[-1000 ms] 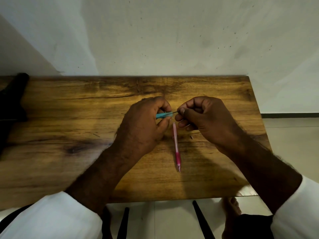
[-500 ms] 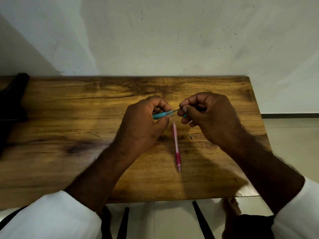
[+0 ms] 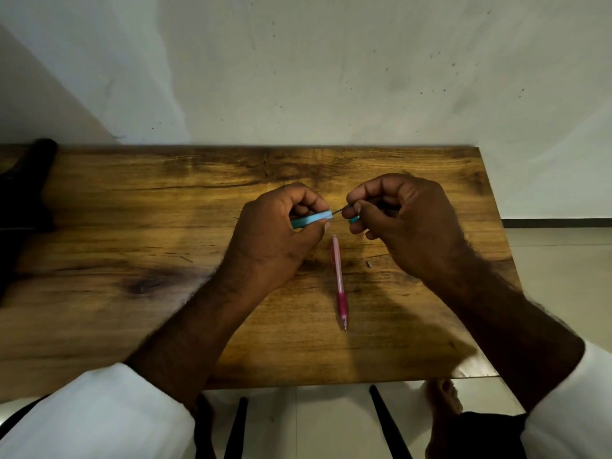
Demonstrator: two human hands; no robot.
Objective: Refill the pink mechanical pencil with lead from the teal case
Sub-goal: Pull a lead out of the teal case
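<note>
Nearest the person, the slim pink see-through mechanical pencil (image 3: 338, 279) lies flat on the brown wood-grain desk (image 3: 99, 293), tip pointing back at them, with nobody touching it. Just to its right sits a tiny dark bit (image 3: 368, 264). It might be the pencil's end cap, but it's too small to call.

Further up, the left hand (image 3: 275, 240) has its fingers wrapped round the flat teal plastic lead case (image 3: 311, 219), mouth facing right. The right hand (image 3: 407, 223) pinches a thin dark stick of lead (image 3: 338, 211) right at that mouth, with a small teal piece (image 3: 353, 219) tucked under its fingers, probably the lid.

My two cents for this bit: draw the lead straight out along the case's line with a light pinch. Any sideways bend and it snaps. Hold the case level so the rest don't slide out.
</note>
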